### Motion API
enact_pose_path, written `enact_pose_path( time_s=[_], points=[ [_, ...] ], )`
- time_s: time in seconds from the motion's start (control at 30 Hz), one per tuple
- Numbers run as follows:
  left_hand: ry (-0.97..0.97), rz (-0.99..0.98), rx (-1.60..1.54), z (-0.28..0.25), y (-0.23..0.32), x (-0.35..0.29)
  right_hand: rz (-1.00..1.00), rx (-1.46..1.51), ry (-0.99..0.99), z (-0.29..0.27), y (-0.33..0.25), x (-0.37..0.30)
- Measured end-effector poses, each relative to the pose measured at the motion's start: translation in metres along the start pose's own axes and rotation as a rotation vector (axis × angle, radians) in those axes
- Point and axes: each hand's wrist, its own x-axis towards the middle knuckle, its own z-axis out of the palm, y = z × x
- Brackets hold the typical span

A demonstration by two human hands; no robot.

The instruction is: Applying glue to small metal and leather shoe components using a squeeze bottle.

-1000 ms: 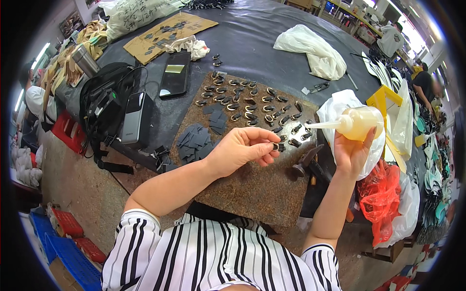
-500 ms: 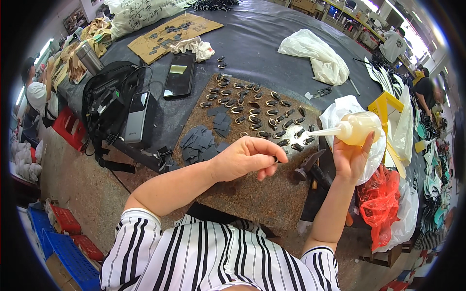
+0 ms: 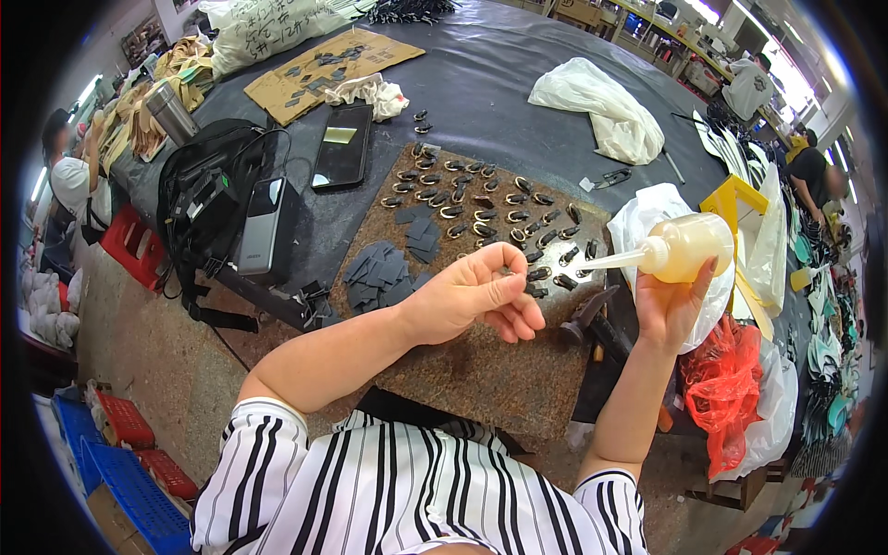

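Observation:
My right hand (image 3: 668, 310) is wrapped round a squeeze bottle (image 3: 692, 248) with pale yellow liquid. The bottle lies on its side, its long nozzle (image 3: 615, 260) pointing left over the board. My left hand (image 3: 472, 296) hovers above the board with thumb and index finger pinched together; whatever is between them is hidden. Rows of small black tabs with metal rings (image 3: 484, 228) cover the far part of the brown board (image 3: 462, 393). Beside my left wrist lies a pile of dark grey flat pieces (image 3: 377, 275). A hammer (image 3: 585, 319) rests on the board's right side.
A grey power bank (image 3: 263, 227), a black bag (image 3: 208, 176) and a tablet (image 3: 341, 148) lie to the left. Cardboard (image 3: 393, 51) with dark pieces lies farther back. White plastic (image 3: 601, 102) and a red bag (image 3: 721, 393) are at the right. Other people work at both sides.
My left hand has lifted slightly away and turned, its lower fingers spreading a little; the small dark piece at its fingertips no longer shows. The bottle has barely shifted.

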Motion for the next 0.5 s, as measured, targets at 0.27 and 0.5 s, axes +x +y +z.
enact_pose_path(
  time_s=[0.27,0.5],
  points=[
    [0.239,0.04,0.101,0.002,-0.002,0.003,-0.108,-0.094,-0.007,0.002,0.002,-0.009],
    [0.342,0.058,-0.178,-0.012,-0.007,0.002,-0.273,-0.25,-0.06,-0.002,0.008,-0.016]
  ],
)
